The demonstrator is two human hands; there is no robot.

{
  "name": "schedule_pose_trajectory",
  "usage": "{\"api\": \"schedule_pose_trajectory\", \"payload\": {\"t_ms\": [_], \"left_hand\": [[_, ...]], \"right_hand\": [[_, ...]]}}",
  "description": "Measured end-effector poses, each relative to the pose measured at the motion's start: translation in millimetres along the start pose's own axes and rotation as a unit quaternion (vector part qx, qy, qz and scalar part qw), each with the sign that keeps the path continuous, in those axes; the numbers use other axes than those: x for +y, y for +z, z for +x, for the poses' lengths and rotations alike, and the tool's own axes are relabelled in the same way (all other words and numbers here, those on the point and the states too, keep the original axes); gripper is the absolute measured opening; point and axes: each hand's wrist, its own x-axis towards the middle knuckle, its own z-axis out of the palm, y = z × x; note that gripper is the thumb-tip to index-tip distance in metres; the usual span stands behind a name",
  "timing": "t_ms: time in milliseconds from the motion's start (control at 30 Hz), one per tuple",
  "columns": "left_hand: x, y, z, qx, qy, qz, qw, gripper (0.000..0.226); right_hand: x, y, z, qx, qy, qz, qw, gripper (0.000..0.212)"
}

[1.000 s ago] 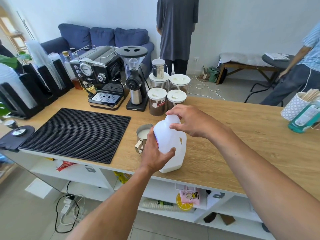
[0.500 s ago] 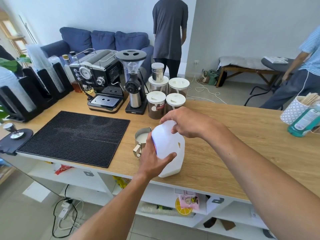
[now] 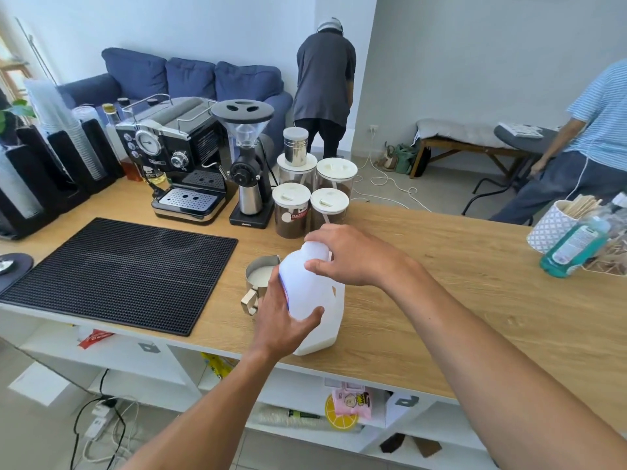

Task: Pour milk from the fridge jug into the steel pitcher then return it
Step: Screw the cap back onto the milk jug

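Observation:
A white plastic milk jug stands upright on the wooden counter near its front edge, with a little milk at its bottom. My left hand grips the jug's body from the left side. My right hand is curled over the jug's top, fingers around the cap, which is hidden. Just left of the jug sits the steel pitcher, with milk in it and its handle toward me.
A black rubber mat lies at the left. Behind it are an espresso machine, a grinder and several lidded jars. A blue bottle and a stick cup are at the right. Two people stand beyond the counter.
The jug and both hands stay in the same grip. My right hand has turned slightly on the jug's top. The view has tilted up a little.

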Motion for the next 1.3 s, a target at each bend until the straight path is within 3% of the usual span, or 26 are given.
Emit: {"api": "schedule_pose_trajectory", "payload": {"t_ms": [67, 200, 300, 467, 667, 867, 1033, 1300], "left_hand": [[0.5, 2.6, -0.7, 0.005, -0.006, -0.001, 1.000, 0.105], [1.8, 5.4, -1.6, 0.001, -0.015, 0.005, 1.000, 0.108], [5.5, 5.9, -0.4, 0.004, -0.017, 0.007, 1.000, 0.107], [9.7, 7.4, -1.0, 0.011, -0.028, 0.012, 0.999, 0.105], [8.7, 6.3, -0.5, -0.007, -0.032, 0.016, 0.999, 0.106], [6.4, 3.2, 0.3, -0.026, -0.030, 0.009, 0.999, 0.107], [4.2, -2.5, 2.6, -0.052, -0.021, 0.018, 0.998, 0.108], [2.6, -4.6, 3.4, -0.063, -0.018, 0.038, 0.997, 0.111]], "right_hand": [[-0.1, 3.7, 0.5, 0.040, 0.023, -0.037, 0.998, 0.047], [-2.6, 8.6, 0.3, 0.112, 0.048, -0.211, 0.970, 0.069], [7.2, 6.8, -1.8, 0.130, 0.038, -0.161, 0.978, 0.065], [12.2, 4.8, -1.4, 0.036, -0.009, 0.014, 0.999, 0.052], [0.4, 10.5, 2.4, 0.080, 0.022, -0.082, 0.993, 0.045], [-0.9, -2.4, 4.0, 0.003, -0.006, -0.047, 0.999, 0.053], [-2.9, 4.9, 7.3, 0.063, 0.010, -0.114, 0.991, 0.054], [-3.0, 24.2, 10.7, 0.135, 0.042, -0.091, 0.986, 0.054]]}}
